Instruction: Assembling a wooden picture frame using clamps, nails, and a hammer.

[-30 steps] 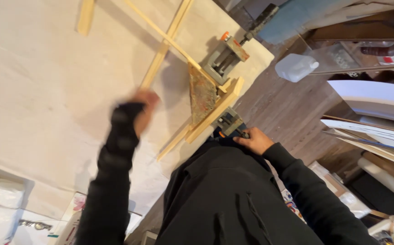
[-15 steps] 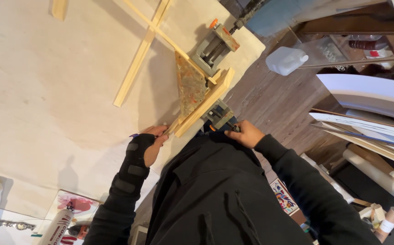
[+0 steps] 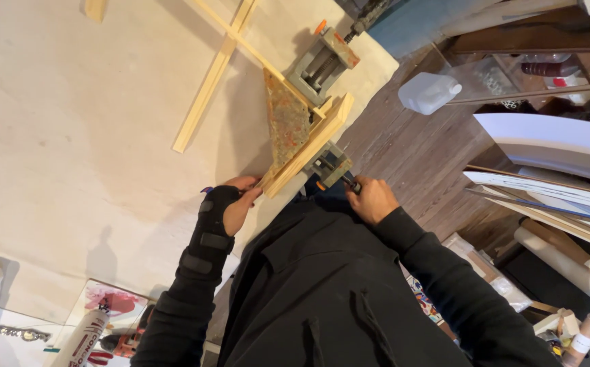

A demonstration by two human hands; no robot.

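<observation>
A grey corner clamp with a rusty triangular plate sits at the edge of a pale worktable. It holds a light wooden strip that runs diagonally. My left hand, in a black wrist brace, rests its fingers on the strip's near end. My right hand is closed around the handle of the clamp's near screw. My black hooded top fills the lower middle of the view.
Two thin wooden strips lie crossed on the table beyond the clamp. A white plastic jug stands on the wooden floor. Boards and cardboard rolls are stacked at the right. A tube lies at the bottom left.
My left hand has come off the open table surface and settled on the near end of the clamped strip. My right hand has stayed at the clamp's handle.
</observation>
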